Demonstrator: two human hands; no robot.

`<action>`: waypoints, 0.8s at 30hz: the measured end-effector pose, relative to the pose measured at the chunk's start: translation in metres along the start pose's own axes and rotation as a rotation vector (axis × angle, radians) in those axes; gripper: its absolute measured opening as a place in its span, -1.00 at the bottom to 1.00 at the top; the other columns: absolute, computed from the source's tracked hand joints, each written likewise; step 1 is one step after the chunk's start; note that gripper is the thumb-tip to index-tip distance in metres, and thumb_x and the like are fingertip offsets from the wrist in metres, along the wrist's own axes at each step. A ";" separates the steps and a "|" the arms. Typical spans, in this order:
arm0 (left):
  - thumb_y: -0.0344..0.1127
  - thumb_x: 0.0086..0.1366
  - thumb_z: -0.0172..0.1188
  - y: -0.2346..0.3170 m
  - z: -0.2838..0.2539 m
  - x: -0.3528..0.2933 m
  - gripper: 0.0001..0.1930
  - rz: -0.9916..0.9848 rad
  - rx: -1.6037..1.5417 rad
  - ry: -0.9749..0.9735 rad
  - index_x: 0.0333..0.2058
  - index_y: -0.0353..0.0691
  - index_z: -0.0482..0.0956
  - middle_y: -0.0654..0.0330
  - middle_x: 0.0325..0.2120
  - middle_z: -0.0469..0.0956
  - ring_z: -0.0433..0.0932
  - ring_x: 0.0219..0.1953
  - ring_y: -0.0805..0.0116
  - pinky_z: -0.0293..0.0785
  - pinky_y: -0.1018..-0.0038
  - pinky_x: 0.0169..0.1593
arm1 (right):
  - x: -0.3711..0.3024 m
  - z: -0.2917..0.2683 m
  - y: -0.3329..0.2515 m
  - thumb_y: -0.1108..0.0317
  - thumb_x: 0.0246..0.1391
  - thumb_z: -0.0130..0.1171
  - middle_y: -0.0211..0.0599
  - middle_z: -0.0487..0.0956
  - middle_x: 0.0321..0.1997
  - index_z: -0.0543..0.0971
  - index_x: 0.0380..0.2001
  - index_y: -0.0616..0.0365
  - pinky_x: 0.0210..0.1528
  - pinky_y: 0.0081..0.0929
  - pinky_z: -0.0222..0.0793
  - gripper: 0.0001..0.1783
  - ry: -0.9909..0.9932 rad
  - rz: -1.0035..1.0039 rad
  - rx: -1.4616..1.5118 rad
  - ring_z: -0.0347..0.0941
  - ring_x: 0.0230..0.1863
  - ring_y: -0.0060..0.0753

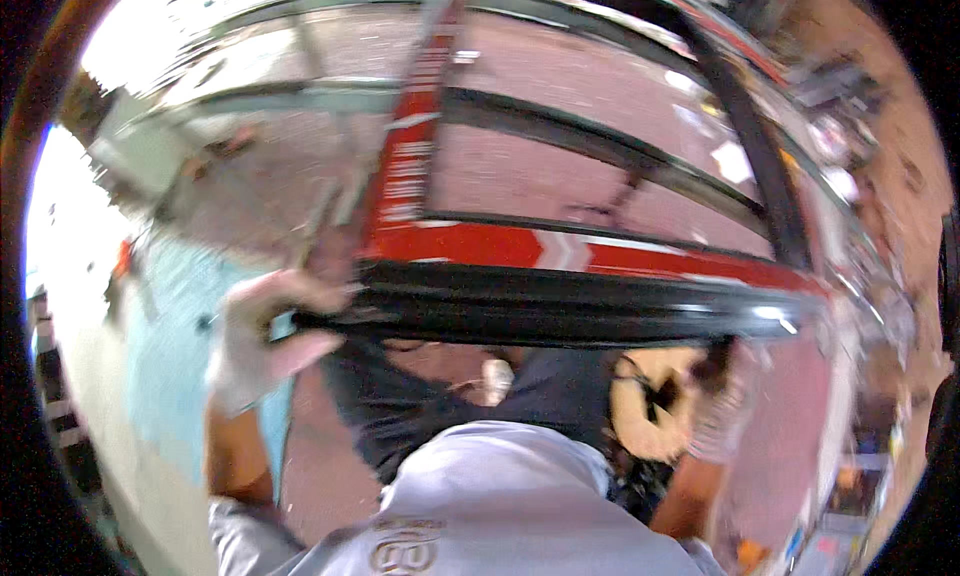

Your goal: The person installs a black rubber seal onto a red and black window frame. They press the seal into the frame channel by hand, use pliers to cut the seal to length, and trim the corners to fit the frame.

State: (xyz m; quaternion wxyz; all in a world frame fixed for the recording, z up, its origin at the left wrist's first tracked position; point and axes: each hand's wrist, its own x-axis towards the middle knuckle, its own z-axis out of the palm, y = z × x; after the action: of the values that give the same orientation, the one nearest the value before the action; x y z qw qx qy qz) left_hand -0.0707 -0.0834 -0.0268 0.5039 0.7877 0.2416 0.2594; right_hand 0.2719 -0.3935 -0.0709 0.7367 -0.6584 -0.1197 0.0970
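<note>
A rectangular frame of black profile bars (580, 306), partly covered with red and white tape, stretches away in front of my body. My left hand (265, 331), in a white glove, curls its fingers and thumb around the near left end of this frame. Under the near bar's right end is my right hand (722, 401), also in a pale glove. It is smeared by motion, and its fingers are partly hidden near a dark patch at the bar's lower edge.
Pale metal rails (280, 98) run across behind the frame. A light-blue painted panel (185, 346) is at the left. Reddish floor (580, 181) shows through the frame. Blurred clutter (840, 146) lies along the right. A yellowish object (650, 431) is beside my legs.
</note>
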 end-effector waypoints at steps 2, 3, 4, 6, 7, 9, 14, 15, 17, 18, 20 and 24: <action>-0.58 -0.09 0.26 -0.017 0.004 -0.009 -0.76 0.057 0.047 0.097 -0.36 -0.29 0.54 0.22 -0.45 0.55 0.53 -0.42 0.46 0.47 0.55 -0.34 | 0.003 0.002 -0.008 0.00 0.17 0.08 -0.33 0.56 -0.41 0.49 -0.15 0.06 -0.64 -0.41 0.44 -0.63 0.005 0.088 0.106 0.51 -0.55 -0.37; -0.54 -0.07 0.24 -0.016 0.009 -0.019 -0.77 -0.064 -0.067 0.255 -0.35 -0.28 0.51 0.23 -0.47 0.52 0.51 -0.46 0.47 0.45 0.58 -0.39 | 0.011 0.004 -0.009 0.01 0.17 0.07 -0.33 0.56 -0.37 0.47 -0.12 0.04 -0.61 -0.37 0.47 -0.63 -0.027 0.133 0.186 0.51 -0.53 -0.33; -0.51 -0.06 0.22 -0.016 0.011 -0.021 -0.77 -0.194 -0.183 0.392 -0.34 -0.28 0.49 0.25 -0.49 0.49 0.49 -0.50 0.49 0.42 0.60 -0.44 | 0.018 0.000 -0.010 0.03 0.17 0.07 -0.33 0.56 -0.34 0.46 -0.08 0.02 -0.58 -0.33 0.49 -0.63 -0.033 0.158 0.256 0.52 -0.51 -0.29; -0.43 -0.01 0.18 -0.020 0.001 -0.019 -0.75 -0.171 -0.062 0.290 -0.29 -0.26 0.44 0.26 -0.49 0.47 0.45 -0.54 0.52 0.37 0.64 -0.51 | 0.037 -0.022 -0.005 0.05 0.20 0.02 -0.19 0.60 -0.39 0.50 -0.16 0.19 -0.61 -0.30 0.51 -0.60 -0.181 0.175 0.431 0.56 -0.53 -0.19; -0.41 0.00 0.17 -0.026 -0.004 -0.021 -0.74 -0.155 -0.065 0.287 -0.27 -0.26 0.43 0.25 -0.49 0.47 0.44 -0.55 0.52 0.37 0.64 -0.51 | 0.039 -0.025 -0.004 0.05 0.19 0.03 -0.19 0.60 -0.38 0.49 -0.16 0.18 -0.60 -0.29 0.49 -0.60 -0.130 0.184 0.442 0.55 -0.53 -0.18; -0.38 0.02 0.15 -0.039 -0.007 -0.019 -0.72 -0.131 -0.078 0.290 -0.24 -0.26 0.42 0.25 -0.48 0.46 0.42 -0.57 0.53 0.36 0.63 -0.52 | 0.047 -0.036 -0.002 0.05 0.18 0.04 -0.20 0.60 -0.39 0.50 -0.19 0.18 -0.59 -0.28 0.45 -0.62 -0.104 0.219 0.440 0.53 -0.55 -0.18; -0.35 0.13 0.15 -0.072 -0.015 -0.030 -0.49 -0.055 -0.118 0.330 0.09 -0.27 0.32 0.18 -0.34 0.50 0.42 -0.55 0.50 0.37 0.61 -0.52 | 0.053 -0.047 -0.002 0.05 0.10 0.11 -0.22 0.56 -0.44 0.50 -0.30 0.17 -0.61 -0.28 0.34 -0.64 -0.129 0.255 0.375 0.47 -0.60 -0.20; -0.33 0.15 0.16 -0.073 -0.017 -0.032 -0.46 -0.049 -0.122 0.316 0.12 -0.26 0.29 0.17 -0.30 0.50 0.43 -0.53 0.50 0.37 0.61 -0.52 | 0.051 -0.043 -0.005 0.04 0.05 0.16 -0.22 0.55 -0.45 0.50 -0.33 0.17 -0.62 -0.30 0.33 -0.62 -0.035 0.290 0.368 0.44 -0.63 -0.21; -0.29 0.17 0.19 -0.075 -0.018 -0.035 -0.42 -0.045 -0.122 0.310 0.17 -0.24 0.27 0.16 -0.22 0.48 0.44 -0.50 0.49 0.38 0.61 -0.50 | 0.053 -0.052 0.005 0.04 0.03 0.17 -0.21 0.54 -0.46 0.51 -0.34 0.17 -0.62 -0.31 0.32 -0.62 -0.011 0.297 0.381 0.43 -0.65 -0.21; -0.27 0.17 0.21 -0.076 -0.018 -0.037 -0.41 -0.047 -0.117 0.317 0.17 -0.23 0.26 0.16 -0.18 0.47 0.44 -0.47 0.49 0.38 0.61 -0.49 | 0.054 -0.055 0.009 0.04 0.03 0.17 -0.21 0.54 -0.47 0.51 -0.34 0.17 -0.62 -0.31 0.32 -0.62 0.002 0.301 0.387 0.42 -0.66 -0.21; -0.23 0.17 0.24 -0.076 -0.019 -0.038 -0.38 -0.075 -0.119 0.317 0.19 -0.21 0.25 0.16 -0.13 0.44 0.44 -0.44 0.49 0.38 0.60 -0.48 | 0.049 -0.047 0.000 0.02 0.03 0.16 -0.22 0.53 -0.51 0.51 -0.36 0.16 -0.64 -0.32 0.29 -0.62 0.041 0.295 0.358 0.41 -0.67 -0.22; -0.17 0.17 0.26 -0.076 -0.020 -0.038 -0.35 -0.088 -0.124 0.279 0.20 -0.20 0.25 0.18 -0.13 0.44 0.44 -0.44 0.50 0.37 0.59 -0.48 | 0.051 -0.051 0.003 0.02 0.05 0.12 -0.22 0.52 -0.55 0.51 -0.32 0.16 -0.69 -0.31 0.26 -0.62 -0.012 0.277 0.276 0.41 -0.68 -0.23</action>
State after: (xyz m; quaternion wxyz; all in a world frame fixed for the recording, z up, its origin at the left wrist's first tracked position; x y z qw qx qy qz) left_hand -0.1211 -0.0655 -0.0954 0.5240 0.7001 0.3271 0.3583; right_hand 0.3363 -0.4262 -0.0768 0.7989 -0.5606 -0.0180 0.2171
